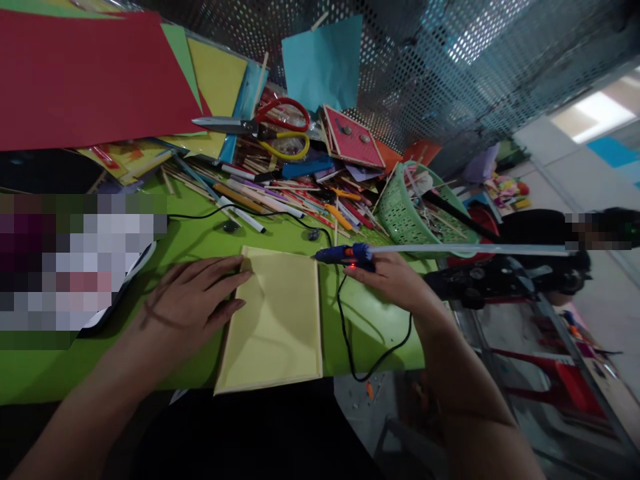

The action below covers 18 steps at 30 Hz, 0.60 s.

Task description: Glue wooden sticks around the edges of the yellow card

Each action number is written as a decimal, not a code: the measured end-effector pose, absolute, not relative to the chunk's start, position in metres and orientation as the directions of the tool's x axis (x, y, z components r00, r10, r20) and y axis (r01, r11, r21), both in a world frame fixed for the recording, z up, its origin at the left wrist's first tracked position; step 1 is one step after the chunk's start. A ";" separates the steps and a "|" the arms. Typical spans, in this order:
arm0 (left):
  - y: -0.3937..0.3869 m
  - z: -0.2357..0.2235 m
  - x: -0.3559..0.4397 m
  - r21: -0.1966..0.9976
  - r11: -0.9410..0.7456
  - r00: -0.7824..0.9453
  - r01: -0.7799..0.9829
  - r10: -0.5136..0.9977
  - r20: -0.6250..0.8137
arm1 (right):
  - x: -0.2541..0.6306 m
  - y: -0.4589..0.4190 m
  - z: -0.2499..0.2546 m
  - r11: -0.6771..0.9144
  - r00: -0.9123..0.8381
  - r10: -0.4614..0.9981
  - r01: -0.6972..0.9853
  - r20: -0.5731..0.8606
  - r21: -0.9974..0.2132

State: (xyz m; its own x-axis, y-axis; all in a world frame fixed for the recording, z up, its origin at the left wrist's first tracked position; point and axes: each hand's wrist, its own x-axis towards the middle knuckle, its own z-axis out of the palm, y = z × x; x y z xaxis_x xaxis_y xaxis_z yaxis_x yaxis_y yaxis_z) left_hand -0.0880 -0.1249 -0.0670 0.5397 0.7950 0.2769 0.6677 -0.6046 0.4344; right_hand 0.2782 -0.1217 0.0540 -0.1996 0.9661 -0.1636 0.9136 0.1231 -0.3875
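Observation:
A pale yellow paper panel (280,320) with thin stick edging lies on the green table by its front edge. My left hand (190,290) lies over its left side, fingers stretched out and thumb apart, with the tips on the paper. At the far right corner, my right hand (393,277) is closed around a blue hot glue gun (345,253). A red light glows on the gun, and its nozzle points left at that corner; whether it touches is hard to tell. A long clear glue stick (475,249) sticks out of its back. A black cord (345,333) loops below.
Scissors (260,127) with red and yellow handles lie on a pile of sticks and pens. A green basket (415,213) stands behind my right hand. Red paper (95,80) is at the back left. Another person's dark sleeve (535,230) shows at right.

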 end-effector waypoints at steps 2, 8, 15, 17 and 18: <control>-0.124 -0.068 -0.088 0.426 -0.606 0.536 0.672 0.795 0.286 | 0.279 -0.122 0.055 0.151 -0.229 0.957 0.919 -0.179 -0.364; -0.126 -0.066 -0.087 0.451 -0.593 0.521 0.667 0.804 0.287 | 0.279 -0.120 0.057 0.179 -0.250 0.945 0.935 -0.209 -0.305; -0.125 -0.066 -0.088 0.435 -0.607 0.532 0.666 0.794 0.294 | 0.277 -0.118 0.050 0.198 -0.265 0.948 0.924 -0.176 -0.326; -0.125 -0.066 -0.088 0.436 -0.606 0.527 0.666 0.795 0.300 | 0.279 -0.119 0.051 0.197 -0.264 0.948 0.926 -0.180 -0.321; -0.125 -0.066 -0.088 0.437 -0.604 0.522 0.667 0.797 0.304 | 0.280 -0.119 0.052 0.200 -0.267 0.946 0.927 -0.183 -0.317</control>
State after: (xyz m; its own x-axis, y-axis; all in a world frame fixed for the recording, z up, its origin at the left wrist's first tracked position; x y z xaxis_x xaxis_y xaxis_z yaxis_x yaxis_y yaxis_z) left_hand -0.0876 -0.1245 -0.0660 0.5223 0.7967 0.3040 0.6666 -0.6038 0.4371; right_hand 0.2797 -0.1192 0.0520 -0.2670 0.9463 -0.1825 0.9269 0.2003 -0.3175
